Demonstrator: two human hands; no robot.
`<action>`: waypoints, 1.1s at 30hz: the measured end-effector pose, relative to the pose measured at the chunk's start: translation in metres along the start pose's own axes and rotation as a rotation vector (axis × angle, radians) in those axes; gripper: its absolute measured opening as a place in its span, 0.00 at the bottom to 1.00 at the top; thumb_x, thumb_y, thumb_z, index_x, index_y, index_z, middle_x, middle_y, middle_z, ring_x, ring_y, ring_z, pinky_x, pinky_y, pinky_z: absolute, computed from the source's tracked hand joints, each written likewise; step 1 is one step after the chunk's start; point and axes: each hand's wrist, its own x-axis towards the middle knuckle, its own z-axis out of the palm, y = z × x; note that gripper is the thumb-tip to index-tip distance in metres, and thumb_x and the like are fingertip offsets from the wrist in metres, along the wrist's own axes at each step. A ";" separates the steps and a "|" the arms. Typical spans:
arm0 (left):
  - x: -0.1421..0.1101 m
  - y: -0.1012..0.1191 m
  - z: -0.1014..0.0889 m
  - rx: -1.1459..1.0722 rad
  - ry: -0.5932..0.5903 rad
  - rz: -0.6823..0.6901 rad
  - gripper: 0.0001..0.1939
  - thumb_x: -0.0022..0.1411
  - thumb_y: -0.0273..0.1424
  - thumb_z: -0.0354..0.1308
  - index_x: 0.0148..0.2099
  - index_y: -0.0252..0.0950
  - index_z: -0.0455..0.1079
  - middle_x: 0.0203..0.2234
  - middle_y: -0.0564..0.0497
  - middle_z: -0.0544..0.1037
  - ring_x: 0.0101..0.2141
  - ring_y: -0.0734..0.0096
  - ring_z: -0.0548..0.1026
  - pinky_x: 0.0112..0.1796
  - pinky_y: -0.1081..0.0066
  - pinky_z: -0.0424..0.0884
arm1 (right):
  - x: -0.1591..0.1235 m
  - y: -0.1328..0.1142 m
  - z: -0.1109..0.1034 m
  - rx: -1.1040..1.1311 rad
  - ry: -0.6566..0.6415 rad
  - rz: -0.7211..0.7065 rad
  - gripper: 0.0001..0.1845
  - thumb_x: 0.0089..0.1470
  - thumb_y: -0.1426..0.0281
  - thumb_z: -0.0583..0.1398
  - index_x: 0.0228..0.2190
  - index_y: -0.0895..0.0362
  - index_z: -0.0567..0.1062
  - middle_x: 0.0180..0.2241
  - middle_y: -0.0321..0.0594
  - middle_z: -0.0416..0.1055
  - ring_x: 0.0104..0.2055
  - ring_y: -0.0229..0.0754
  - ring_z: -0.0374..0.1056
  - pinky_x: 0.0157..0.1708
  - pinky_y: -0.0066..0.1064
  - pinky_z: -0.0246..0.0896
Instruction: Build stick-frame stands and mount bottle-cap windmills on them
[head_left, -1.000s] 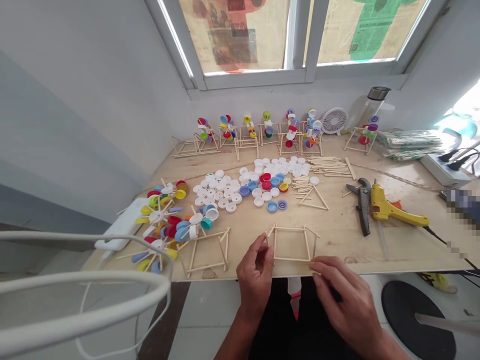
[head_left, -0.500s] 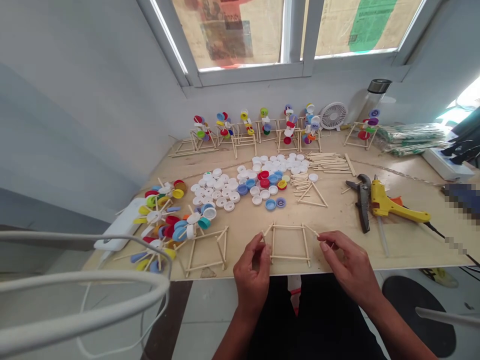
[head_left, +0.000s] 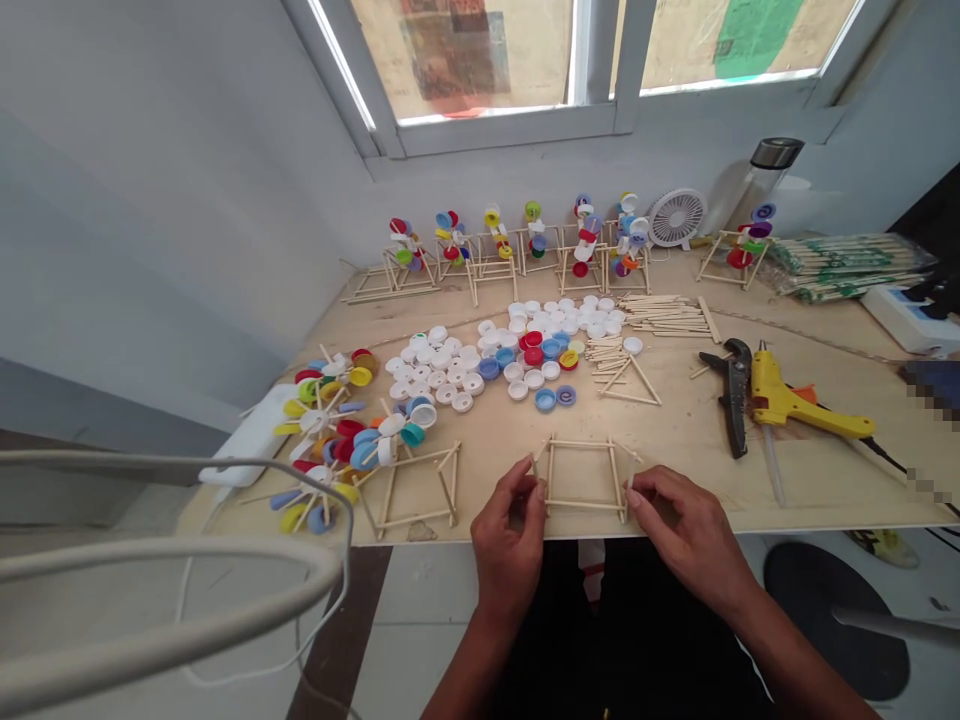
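Pale wooden sticks make up the stick frame (head_left: 585,505), which, in the head view, sits at the near edge of the table (head_left: 493,430), between the person's hands. Left hand (head_left: 510,535): thumb and forefinger are drawn narrowly together on a stick at the frame's left side. Right hand (head_left: 686,520): thumb and forefinger likewise pinch a slanting stick at the frame's right side. To the left, a second frame (head_left: 415,519) stands beside several bottle-cap wheels (head_left: 317,422). Beyond the hands lie white caps (head_left: 450,365), coloured caps (head_left: 533,356) and a stick triangle (head_left: 630,398) near a pile of short sticks (head_left: 604,358). At right, a dark-handled cutter (head_left: 735,400) rests just beside a yellow glue gun (head_left: 817,412). Along the rear, mounted cap wheels (head_left: 587,238) and a white fan (head_left: 677,217) stand below the window (head_left: 517,128).
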 end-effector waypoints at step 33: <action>0.001 -0.001 0.001 0.083 -0.018 0.065 0.14 0.59 0.36 0.56 0.45 0.35 0.73 0.31 0.48 0.79 0.31 0.70 0.76 0.34 0.71 0.74 | 0.001 -0.001 0.005 -0.030 0.009 -0.022 0.12 0.59 0.66 0.52 0.26 0.55 0.70 0.26 0.37 0.71 0.29 0.38 0.67 0.30 0.29 0.61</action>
